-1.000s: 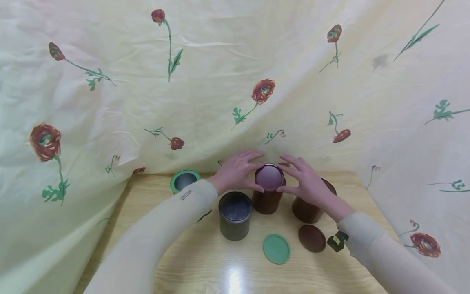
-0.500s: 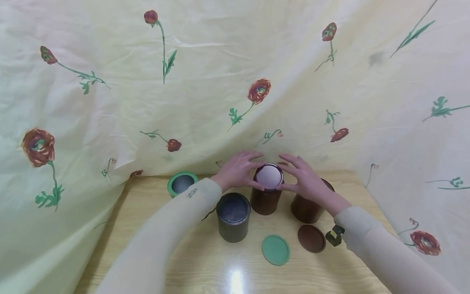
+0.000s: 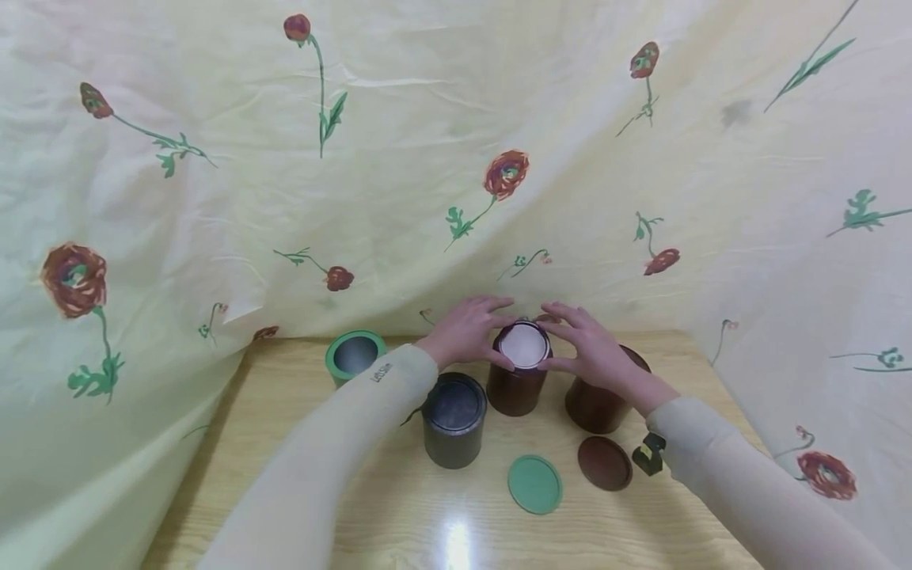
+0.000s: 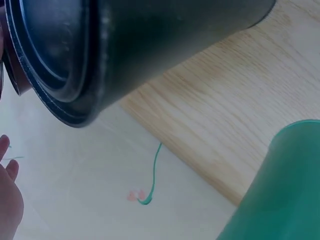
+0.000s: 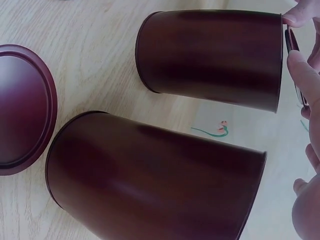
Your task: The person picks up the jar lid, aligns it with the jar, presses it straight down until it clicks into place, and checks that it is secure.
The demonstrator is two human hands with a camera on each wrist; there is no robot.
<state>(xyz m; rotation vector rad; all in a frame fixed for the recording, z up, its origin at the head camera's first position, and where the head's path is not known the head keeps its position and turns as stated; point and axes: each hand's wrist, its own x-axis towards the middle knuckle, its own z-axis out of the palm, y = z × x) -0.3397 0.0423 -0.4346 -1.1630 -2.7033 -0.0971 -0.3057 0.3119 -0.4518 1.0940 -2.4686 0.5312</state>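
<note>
Between both hands, a round dark red lid (image 3: 524,346) is held at the top of a dark red canister (image 3: 514,393); its face shines white. My left hand (image 3: 465,331) grips its left edge with thumb and fingers, and my right hand (image 3: 588,353) grips the right edge. In the right wrist view the lid (image 5: 296,65) stands slightly off the rim of the upright canister (image 5: 210,55), with fingers (image 5: 305,75) on it. A lidded black canister (image 3: 454,423) stands just below my left hand; it looms large in the left wrist view.
Another dark red canister (image 3: 597,408) stands under my right wrist. A green-rimmed canister (image 3: 332,356) is at the back left, partly behind the left sleeve. A green lid (image 3: 535,484) and a dark red lid (image 3: 605,464) lie on the wooden table (image 3: 399,514). A flowered cloth (image 3: 399,198) hangs behind.
The held lid has changed its tilt a little, its face going from purple to bright white. Both hands keep nearly the same place; the left forearm has shifted slightly right.
</note>
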